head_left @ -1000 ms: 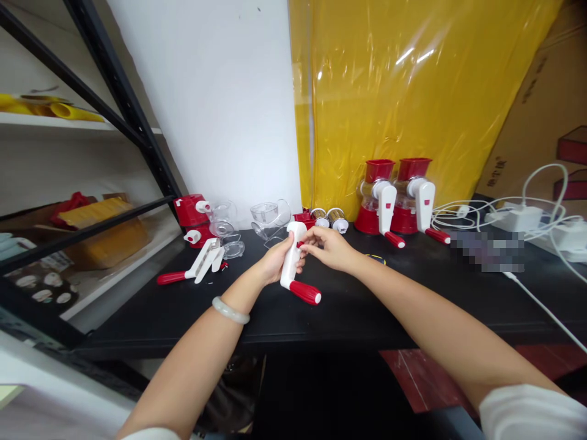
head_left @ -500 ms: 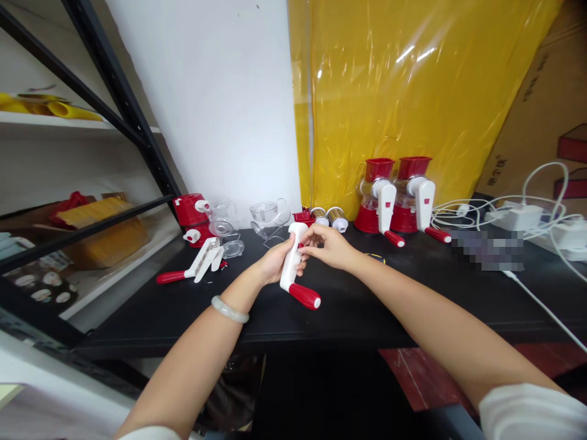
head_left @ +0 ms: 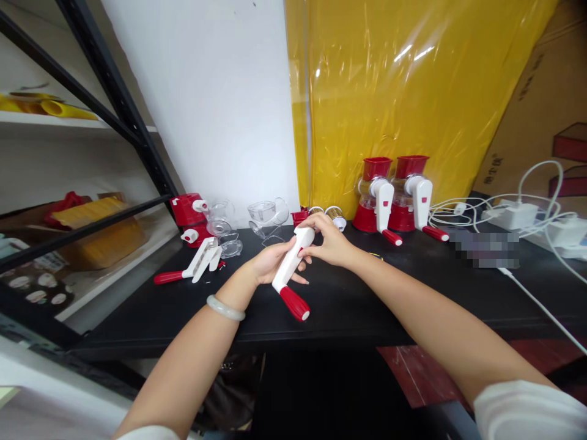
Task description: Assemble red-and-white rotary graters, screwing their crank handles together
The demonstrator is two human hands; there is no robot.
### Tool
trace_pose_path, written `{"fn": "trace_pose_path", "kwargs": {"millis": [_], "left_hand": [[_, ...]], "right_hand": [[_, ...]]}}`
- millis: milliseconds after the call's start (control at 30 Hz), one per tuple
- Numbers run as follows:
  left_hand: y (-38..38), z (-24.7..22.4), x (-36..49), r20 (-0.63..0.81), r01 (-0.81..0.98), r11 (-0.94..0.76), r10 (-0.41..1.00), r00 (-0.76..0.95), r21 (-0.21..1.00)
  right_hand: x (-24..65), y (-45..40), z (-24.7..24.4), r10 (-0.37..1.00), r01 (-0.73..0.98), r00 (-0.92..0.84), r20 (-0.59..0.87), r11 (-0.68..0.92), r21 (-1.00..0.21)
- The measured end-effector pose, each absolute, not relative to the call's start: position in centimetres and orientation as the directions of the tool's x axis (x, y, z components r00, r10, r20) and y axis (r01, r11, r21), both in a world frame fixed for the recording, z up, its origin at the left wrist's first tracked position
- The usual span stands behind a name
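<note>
A white crank handle (head_left: 288, 264) with a red grip (head_left: 295, 304) is held above the black table, its grip pointing down and toward me. My left hand (head_left: 270, 263) is closed round the white arm from the left, thumb on top. From the right, my right hand (head_left: 328, 240) grips the crank's upper end, its thumb beside a small red piece (head_left: 301, 251). To the left lie a second crank with a red grip (head_left: 169, 277) and loose white parts (head_left: 204, 259). Behind them stand red bases (head_left: 187, 211) and clear plastic housings (head_left: 263, 214).
Two assembled red-and-white graters (head_left: 376, 195) (head_left: 413, 192) stand at the back right. Metal drums (head_left: 337, 218) lie behind my right hand. White cables and adapters (head_left: 518, 215) and a blurred dark object (head_left: 486, 246) are at the right. A shelf rack (head_left: 123, 116) borders the left.
The crank has tilted, its upper end shifting right and its red grip moving left and down. My right hand has shifted from the small red piece to wrap the crank's upper end.
</note>
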State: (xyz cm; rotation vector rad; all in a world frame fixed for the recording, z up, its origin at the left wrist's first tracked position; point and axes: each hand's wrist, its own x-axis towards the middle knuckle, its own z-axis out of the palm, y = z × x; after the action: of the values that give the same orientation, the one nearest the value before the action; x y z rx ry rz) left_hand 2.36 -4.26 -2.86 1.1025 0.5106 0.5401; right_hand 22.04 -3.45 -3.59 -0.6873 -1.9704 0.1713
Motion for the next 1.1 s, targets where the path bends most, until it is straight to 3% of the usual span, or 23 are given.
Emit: {"fn": "trace_pose_path", "kwargs": {"millis": [200,367,467,533,600,700,867,1100], "left_hand": [[-3.8,-2.0,1.8,-0.164,-0.143,0.326,0.750,0.640,0.934],[-3.8,-1.8,2.0,-0.186,-0.091,0.279,0.814,0.550,0.956],[-3.6,-1.7,2.0,-0.174,-0.092,0.255,0.840,0.513,0.962],[-3.3,-1.7,1.7,-0.139,-0.119,0.221,0.867,0.479,0.968],[-3.0,-1.6,1.4,-0.110,-0.143,0.194,0.886,0.451,0.970],[-2.8,-1.5,1.2,-0.080,-0.160,0.165,0.896,0.437,0.973],[-3.2,-1.1,1.6,0.001,-0.184,0.074,0.927,0.375,0.980],[-3.6,-1.0,2.1,0.059,-0.231,0.011,0.955,0.291,0.973]], "right_hand": [[22.5,-2.7,-4.3,0.523,0.462,-0.216,0.824,0.799,-0.386],[23.2,-2.0,-4.2,0.460,0.512,-0.324,0.826,0.820,-0.256],[24.4,-1.4,-3.5,0.497,0.580,-0.336,0.800,0.778,-0.240],[25.8,-0.6,-3.1,0.631,0.703,-0.286,0.721,0.649,-0.290],[27.5,0.3,-3.2,0.815,0.852,-0.177,0.551,0.408,-0.330],[29.7,1.7,-4.5,0.915,0.919,-0.102,0.390,0.236,-0.315],[30.9,3.1,-6.9,0.970,0.958,-0.049,0.237,0.113,-0.265],[30.3,3.4,-6.9,0.981,0.975,-0.028,0.194,0.070,-0.213]]}}
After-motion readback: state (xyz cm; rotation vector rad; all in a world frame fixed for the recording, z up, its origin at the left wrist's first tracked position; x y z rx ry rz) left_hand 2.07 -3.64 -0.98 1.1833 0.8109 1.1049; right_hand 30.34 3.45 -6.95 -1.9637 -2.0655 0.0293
